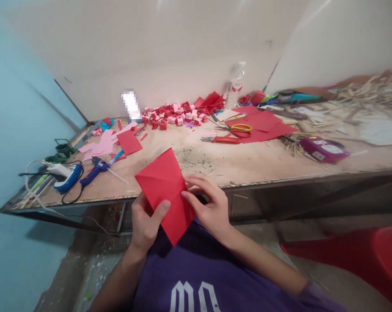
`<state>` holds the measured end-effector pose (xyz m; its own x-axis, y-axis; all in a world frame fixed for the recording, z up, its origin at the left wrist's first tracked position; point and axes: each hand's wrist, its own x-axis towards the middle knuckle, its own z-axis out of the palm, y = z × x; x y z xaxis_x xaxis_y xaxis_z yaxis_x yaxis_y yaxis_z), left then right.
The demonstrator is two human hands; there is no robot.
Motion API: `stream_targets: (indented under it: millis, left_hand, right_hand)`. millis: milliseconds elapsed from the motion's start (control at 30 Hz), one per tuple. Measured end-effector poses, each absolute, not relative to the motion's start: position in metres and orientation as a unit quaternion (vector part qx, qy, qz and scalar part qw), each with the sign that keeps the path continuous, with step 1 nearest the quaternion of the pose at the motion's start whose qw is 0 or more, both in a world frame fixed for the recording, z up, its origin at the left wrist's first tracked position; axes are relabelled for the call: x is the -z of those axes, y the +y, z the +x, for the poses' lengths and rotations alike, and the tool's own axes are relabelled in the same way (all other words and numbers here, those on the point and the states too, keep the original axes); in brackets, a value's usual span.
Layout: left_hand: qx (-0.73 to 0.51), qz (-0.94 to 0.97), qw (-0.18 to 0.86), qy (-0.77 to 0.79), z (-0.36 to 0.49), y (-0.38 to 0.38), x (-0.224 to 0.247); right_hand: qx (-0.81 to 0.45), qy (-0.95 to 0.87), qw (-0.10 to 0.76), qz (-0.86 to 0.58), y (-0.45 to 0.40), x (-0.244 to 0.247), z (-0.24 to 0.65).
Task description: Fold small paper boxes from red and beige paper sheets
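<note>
A sheet of red paper [165, 182] with crease lines is held up over my lap, in front of the table's edge. On its left side my left hand [147, 223] grips it, thumb on the front face and fingers behind. My right hand [210, 203] pinches the paper's right edge between thumb and fingers. Beyond the paper lies the wooden table top [170, 141], with a smaller red paper piece [129, 142] over pink paper cutouts [101, 145].
A blue glue gun [96, 171] and a blue power strip [67, 178] lie at left. Small red and pink paper cubes [174, 115] are heaped at the back. Scissors [239, 129], a red-handled knife [223, 139], a bottle [235, 86] and a purple tape measure [324, 149] are rightward. A red chair [354, 251] stands lower right.
</note>
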<state>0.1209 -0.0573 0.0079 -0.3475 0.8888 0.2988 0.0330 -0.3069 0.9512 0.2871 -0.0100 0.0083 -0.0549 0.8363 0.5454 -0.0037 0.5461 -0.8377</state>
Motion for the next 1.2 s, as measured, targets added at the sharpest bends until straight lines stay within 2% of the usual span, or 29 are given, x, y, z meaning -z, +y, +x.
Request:
stream_targets:
  millis: [233, 400, 567, 700, 800, 867, 967, 1200]
  left_hand:
    - [-0.579, 0.575, 0.4, 0.417, 0.118, -0.077, -0.025]
    - [-0.575, 0.624, 0.355, 0.392, 0.119, -0.068, -0.032]
    - [-0.564, 0.642, 0.289, 0.432, 0.122, -0.058, -0.04]
    - [-0.562, 0.643, 0.202, 0.479, 0.115, -0.05, -0.051]
    - [-0.609, 0.592, 0.139, 0.509, 0.096, -0.031, -0.061]
    - [-0.611, 0.57, 0.135, 0.533, 0.079, -0.014, -0.067]
    - [-0.595, 0.578, 0.135, 0.542, 0.055, 0.013, -0.07]
    - [-0.44, 0.613, 0.116, 0.646, 0.023, 0.055, -0.056]
  right_hand:
    - [-0.468, -0.581, 0.574, -0.336, -0.007, -0.017, 0.295]
    - [-0.553, -0.609, 0.494, -0.281, -0.002, -0.027, 0.309]
    - [-0.646, -0.591, 0.427, -0.226, -0.003, -0.03, 0.317]
    - [-0.638, -0.569, 0.441, -0.271, 0.002, -0.032, 0.319]
    - [-0.602, -0.519, 0.527, -0.301, 0.021, -0.035, 0.323]
    - [-0.573, -0.493, 0.566, -0.329, 0.041, -0.038, 0.326]
    - [-0.543, -0.53, 0.531, -0.377, 0.074, -0.045, 0.329]
    - [-0.534, -0.606, 0.386, -0.447, 0.127, -0.055, 0.33]
